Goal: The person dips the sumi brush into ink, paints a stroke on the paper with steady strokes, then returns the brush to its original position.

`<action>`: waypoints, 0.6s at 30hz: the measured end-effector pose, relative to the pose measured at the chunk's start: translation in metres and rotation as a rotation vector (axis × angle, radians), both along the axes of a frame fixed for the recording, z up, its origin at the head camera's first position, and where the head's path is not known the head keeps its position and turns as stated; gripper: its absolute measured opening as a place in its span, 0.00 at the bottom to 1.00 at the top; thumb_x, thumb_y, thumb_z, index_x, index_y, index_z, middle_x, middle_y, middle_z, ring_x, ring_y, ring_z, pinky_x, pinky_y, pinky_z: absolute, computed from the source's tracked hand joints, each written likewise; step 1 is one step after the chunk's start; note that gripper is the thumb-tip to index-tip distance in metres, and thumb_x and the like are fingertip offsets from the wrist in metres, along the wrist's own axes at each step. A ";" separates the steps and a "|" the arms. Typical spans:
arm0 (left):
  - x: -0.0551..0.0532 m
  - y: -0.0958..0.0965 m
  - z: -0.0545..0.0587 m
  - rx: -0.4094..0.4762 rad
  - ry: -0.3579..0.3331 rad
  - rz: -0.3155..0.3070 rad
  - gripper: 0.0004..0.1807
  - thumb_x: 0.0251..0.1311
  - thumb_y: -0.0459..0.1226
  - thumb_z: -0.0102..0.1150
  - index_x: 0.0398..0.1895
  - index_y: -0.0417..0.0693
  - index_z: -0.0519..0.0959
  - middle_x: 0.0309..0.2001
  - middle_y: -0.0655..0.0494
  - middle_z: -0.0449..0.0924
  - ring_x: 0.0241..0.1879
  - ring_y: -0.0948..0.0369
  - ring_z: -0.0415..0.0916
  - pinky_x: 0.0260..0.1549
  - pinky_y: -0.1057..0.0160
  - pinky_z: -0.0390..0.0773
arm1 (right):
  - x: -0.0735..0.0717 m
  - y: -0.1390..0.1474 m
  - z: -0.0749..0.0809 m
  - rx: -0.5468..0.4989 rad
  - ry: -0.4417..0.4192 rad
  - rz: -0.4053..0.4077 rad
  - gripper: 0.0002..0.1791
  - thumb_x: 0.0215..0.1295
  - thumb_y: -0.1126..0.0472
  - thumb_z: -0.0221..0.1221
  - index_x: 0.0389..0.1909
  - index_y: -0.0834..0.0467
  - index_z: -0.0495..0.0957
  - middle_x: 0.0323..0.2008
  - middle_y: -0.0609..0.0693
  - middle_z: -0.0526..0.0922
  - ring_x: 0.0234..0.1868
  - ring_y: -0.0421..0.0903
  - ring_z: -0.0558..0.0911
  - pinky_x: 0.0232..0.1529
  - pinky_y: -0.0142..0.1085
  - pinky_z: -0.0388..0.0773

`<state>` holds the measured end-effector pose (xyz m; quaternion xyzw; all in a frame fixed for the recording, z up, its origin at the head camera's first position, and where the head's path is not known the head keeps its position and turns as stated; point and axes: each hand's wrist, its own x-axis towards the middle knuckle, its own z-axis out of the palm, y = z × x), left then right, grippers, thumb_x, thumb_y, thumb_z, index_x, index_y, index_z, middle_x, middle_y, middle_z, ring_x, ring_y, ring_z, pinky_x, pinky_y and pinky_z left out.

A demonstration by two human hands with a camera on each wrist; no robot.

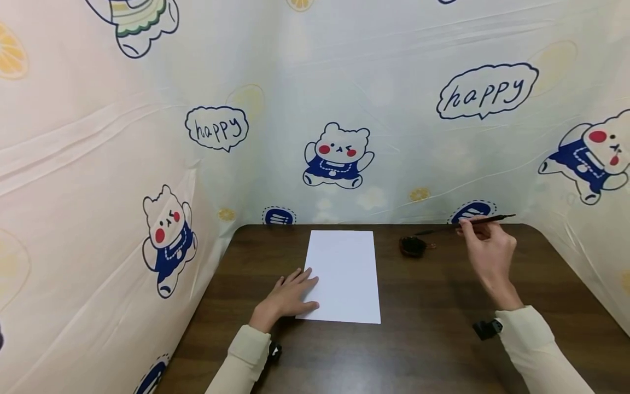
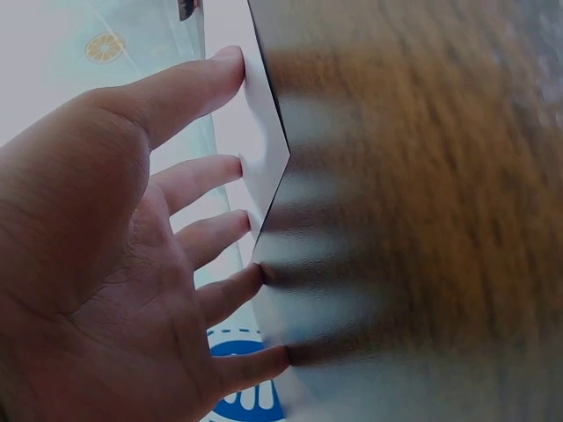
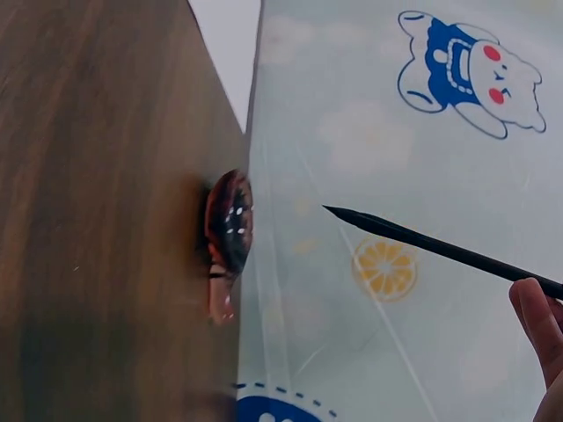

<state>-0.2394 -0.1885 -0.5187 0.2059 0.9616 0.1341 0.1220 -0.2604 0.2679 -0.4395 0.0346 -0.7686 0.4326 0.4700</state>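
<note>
A white sheet of paper point(image 1: 344, 273) lies upright on the table in the head view. On its lower left edge rests my left hand point(image 1: 287, 295), fingers spread; the left wrist view shows thumb and fingertips point(image 2: 230, 66) at the paper's corner, some on the table. My right hand point(image 1: 492, 254), raised at the far right, pinches a slim black ink brush point(image 3: 440, 248). Its pointed dark tip faces left, in the air above a small glossy dark dish point(image 1: 412, 247) with reddish-brown edges. In the right wrist view the dish point(image 3: 231, 224) shows a short stub at one end.
The dark brown wooden table point(image 1: 423, 350) ends at a pale printed curtain point(image 1: 394, 109) at the back and both sides. Small black cameras point(image 1: 487, 329) are strapped to both wrists.
</note>
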 end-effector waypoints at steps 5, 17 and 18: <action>-0.001 0.001 -0.001 -0.006 0.002 0.008 0.40 0.61 0.61 0.56 0.75 0.60 0.61 0.79 0.55 0.49 0.78 0.46 0.43 0.69 0.29 0.47 | -0.001 -0.010 0.010 0.018 0.042 0.056 0.08 0.62 0.64 0.65 0.36 0.67 0.83 0.28 0.62 0.87 0.29 0.16 0.79 0.31 0.12 0.72; 0.000 0.002 0.001 -0.001 -0.013 0.018 0.40 0.61 0.59 0.57 0.75 0.60 0.61 0.79 0.55 0.49 0.78 0.46 0.43 0.69 0.29 0.45 | -0.003 -0.032 0.019 0.035 0.037 0.090 0.09 0.64 0.61 0.63 0.37 0.64 0.84 0.29 0.60 0.87 0.29 0.16 0.79 0.32 0.12 0.73; 0.000 0.002 0.001 -0.003 -0.012 0.017 0.40 0.61 0.59 0.57 0.75 0.60 0.61 0.79 0.55 0.49 0.78 0.46 0.43 0.69 0.29 0.45 | -0.004 -0.033 0.019 0.039 0.034 0.091 0.09 0.65 0.61 0.63 0.37 0.64 0.84 0.29 0.59 0.87 0.29 0.16 0.79 0.32 0.12 0.73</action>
